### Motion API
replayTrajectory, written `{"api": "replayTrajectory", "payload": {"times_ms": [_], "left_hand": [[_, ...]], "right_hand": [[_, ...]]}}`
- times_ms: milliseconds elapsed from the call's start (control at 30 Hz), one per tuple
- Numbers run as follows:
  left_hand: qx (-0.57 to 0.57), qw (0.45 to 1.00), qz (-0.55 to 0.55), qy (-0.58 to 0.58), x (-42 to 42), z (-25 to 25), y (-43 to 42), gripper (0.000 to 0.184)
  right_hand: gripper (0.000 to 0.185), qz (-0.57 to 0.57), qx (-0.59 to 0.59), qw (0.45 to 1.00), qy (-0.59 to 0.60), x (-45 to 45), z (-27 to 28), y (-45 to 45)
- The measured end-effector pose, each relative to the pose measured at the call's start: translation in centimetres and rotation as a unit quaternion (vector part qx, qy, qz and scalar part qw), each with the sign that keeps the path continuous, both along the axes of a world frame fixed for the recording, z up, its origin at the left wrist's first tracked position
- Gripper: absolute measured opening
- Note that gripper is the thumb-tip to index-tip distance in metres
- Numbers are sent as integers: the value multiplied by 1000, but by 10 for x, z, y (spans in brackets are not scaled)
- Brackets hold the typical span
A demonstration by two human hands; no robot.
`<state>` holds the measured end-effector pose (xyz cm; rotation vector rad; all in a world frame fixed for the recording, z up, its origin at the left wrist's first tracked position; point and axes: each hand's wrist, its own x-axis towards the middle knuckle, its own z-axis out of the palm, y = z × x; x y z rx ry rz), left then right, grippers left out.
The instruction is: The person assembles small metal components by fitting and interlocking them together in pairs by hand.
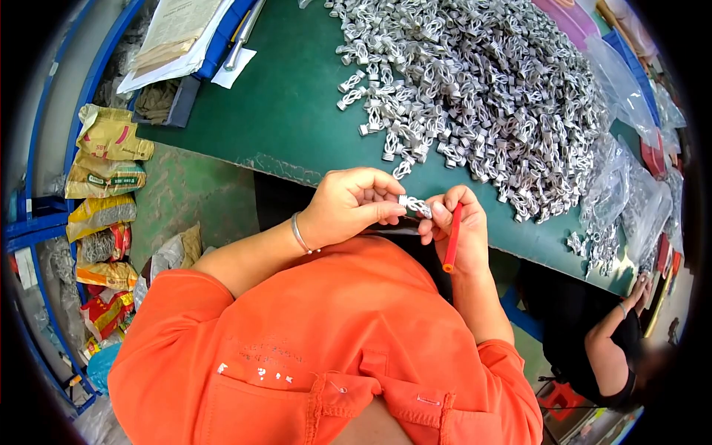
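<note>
Green surface is carrying piled grey fittings; left fingers are pinching one end of a looped grey piece, right fingers holding its other end plus a red stick; bags are lying at left

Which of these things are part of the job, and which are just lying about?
Seemingly in the job:
- metal piece, held by the left hand and right hand
- red stick, in the right hand
- heap of similar pieces

Apparently lying about:
- papers
- printed sacks
- pens
</note>
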<state>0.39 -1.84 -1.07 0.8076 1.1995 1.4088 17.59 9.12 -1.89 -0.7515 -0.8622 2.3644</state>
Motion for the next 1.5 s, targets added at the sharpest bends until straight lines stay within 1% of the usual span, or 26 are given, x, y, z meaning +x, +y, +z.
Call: {"api": "replayTrajectory", "payload": {"times_ms": [67,233,367,433,467,533,600,667,733,833,867,933,1000,1067,1100,1133,1200,1233,1267,1300,1333,1367,1400,1433,1467,1500], "left_hand": [[2,1000,-5,-15,-1,1,2,19],[-27,1000,0,15,-1,6,3,14],[-26,1000,2,11,-1,6,2,14],[31,999,12,1,1,7,2,16],[32,999,14,0,0,7,3,16],[116,980,12,160,-1,8,4,20],[112,983,15,148,-2,12,3,19],[203,924,-12,324,-9,12,0,16],[189,924,-39,331,-13,6,-10,15],[153,921,-63,353,-13,-4,-25,14],[129,919,-52,369,-11,-11,-28,13],[106,916,-38,385,-7,-16,-31,13],[101,914,-24,392,-6,-16,-31,11],[86,916,-38,389,-9,-14,-31,13],[72,919,-56,384,-11,-12,-30,15],[73,919,-54,384,-10,-8,-29,15],[-28,972,-6,232,-6,-2,-24,24],[-22,980,-6,196,-6,-3,-22,34],[-20,981,-4,194,-3,-2,-18,34],[0,989,12,146,0,0,-12,34],[20,995,29,96,3,1,-7,33],[54,995,34,83,5,-8,-4,29],[55,995,35,81,4,-7,-4,29],[47,998,10,45,2,-6,-3,28],[40,999,-17,9,1,-4,-2,27],[18,1000,-5,-21,1,-2,-1,25]], "right_hand": [[17,18,-4,1000,-22,1,2,0],[16,16,27,999,-41,-1,7,-4],[17,19,45,998,-34,-1,6,-5],[22,-15,143,989,-34,-2,5,-7],[22,-13,144,989,-34,-1,2,-7],[28,-43,324,945,-5,1,-6,-7],[31,-45,340,939,3,3,-7,-5],[32,5,402,915,22,3,-1,-1],[33,53,386,921,21,5,3,6],[30,16,552,829,-94,-7,0,12],[30,18,558,824,-100,-13,-7,13],[27,27,665,737,-115,-31,1,14],[25,51,782,606,-132,-45,0,21],[26,88,804,570,-141,-47,2,26],[26,89,806,569,-139,-47,3,27],[26,75,775,614,-126,-45,4,27],[28,25,696,710,-106,-40,2,23],[28,30,537,838,-91,-35,0,17],[29,35,355,931,-73,-32,0,11],[25,34,306,951,-19,-32,5,9],[25,36,308,950,-20,-31,10,7],[23,42,226,973,-33,-28,16,5],[21,48,142,988,-45,-27,20,2],[15,42,151,986,-53,-26,21,1],[15,43,152,986,-54,-24,21,1],[13,42,153,985,-74,-21,19,2]]}}
